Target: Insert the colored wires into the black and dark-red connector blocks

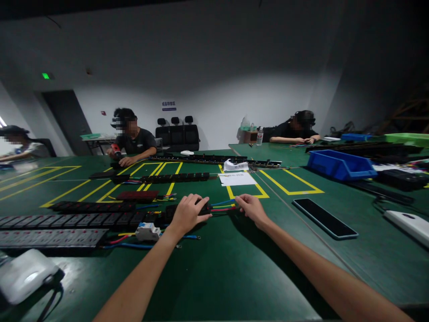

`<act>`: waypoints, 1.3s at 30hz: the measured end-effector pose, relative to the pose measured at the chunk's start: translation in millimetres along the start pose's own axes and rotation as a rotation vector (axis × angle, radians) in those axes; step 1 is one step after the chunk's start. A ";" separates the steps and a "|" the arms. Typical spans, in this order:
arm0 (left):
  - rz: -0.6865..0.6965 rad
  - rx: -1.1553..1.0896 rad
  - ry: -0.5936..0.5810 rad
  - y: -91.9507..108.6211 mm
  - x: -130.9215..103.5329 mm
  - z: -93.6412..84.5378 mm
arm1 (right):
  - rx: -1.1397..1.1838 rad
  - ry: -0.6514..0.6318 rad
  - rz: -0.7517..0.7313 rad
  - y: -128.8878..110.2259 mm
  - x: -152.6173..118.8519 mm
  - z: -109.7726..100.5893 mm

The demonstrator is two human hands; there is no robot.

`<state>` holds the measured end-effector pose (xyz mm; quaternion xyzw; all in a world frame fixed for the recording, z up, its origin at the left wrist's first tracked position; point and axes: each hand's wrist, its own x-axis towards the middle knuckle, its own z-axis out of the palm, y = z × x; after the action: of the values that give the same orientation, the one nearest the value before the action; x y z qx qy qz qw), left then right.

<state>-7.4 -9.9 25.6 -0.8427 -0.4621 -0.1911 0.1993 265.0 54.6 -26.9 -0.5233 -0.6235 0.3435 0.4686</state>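
Observation:
My left hand (190, 212) is closed over a black block (170, 212) at the right end of a long black socket strip (87, 220). Blue, yellow-green and red wires (221, 208) run out to the right from under its fingers. My right hand (250, 208) pinches the far ends of these wires; its fingertips hide which ones. Just left of my left wrist sits a white circuit breaker (148, 231). It lies by the wires of a grey socket strip (50, 238), whose blue leads end in ring terminals.
A phone (325, 218) lies to the right, with a blue bin (340, 165) behind it. White paper (237, 179) and more strips (174, 177) lie ahead. Across the table one person (136, 141) holds a red and black power tool; another (295, 129) leans on it.

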 end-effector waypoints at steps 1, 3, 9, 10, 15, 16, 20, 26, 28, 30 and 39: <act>-0.003 -0.007 -0.014 0.3 -0.3 1.0 | -0.082 -0.002 -0.040 1.2 1.4 -1.4; -0.008 -0.022 -0.047 1.0 -0.6 2.9 | -0.292 -0.015 -0.120 1.4 3.2 -4.4; -0.032 -0.024 -0.107 3.9 -0.1 3.3 | -0.578 -0.047 -0.139 -6.7 -0.2 -5.3; -0.036 -0.020 -0.111 4.8 -0.1 2.8 | -0.580 -0.039 -0.139 -7.6 -1.2 -4.3; -0.039 0.029 -0.139 9.2 -0.6 3.0 | -0.502 0.031 -0.163 -7.5 -4.1 1.9; -0.039 0.038 -0.145 9.7 -0.7 3.8 | -0.470 0.046 -0.182 -7.5 -4.7 3.4; -0.041 0.068 -0.154 10.1 -1.0 7.7 | -0.319 0.132 -0.265 -13.5 -11.2 10.2; -0.044 0.081 -0.163 10.0 0.2 8.3 | -0.193 0.144 -0.512 -40.8 -35.6 18.0; -0.045 0.082 -0.171 9.9 0.8 7.9 | -0.208 0.085 -0.596 -47.6 -43.7 19.5; -0.045 0.081 -0.179 9.5 1.3 7.8 | -0.228 -0.007 -0.658 -50.9 -50.1 21.2; -0.028 0.073 -0.169 7.2 0.6 10.5 | -0.383 -0.280 -0.690 -53.4 -63.4 29.5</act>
<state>0.5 -7.6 15.9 -0.8414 -0.4959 -0.1049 0.1875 220.4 -16.9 -1.7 -0.3095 -0.8724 0.1121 0.3612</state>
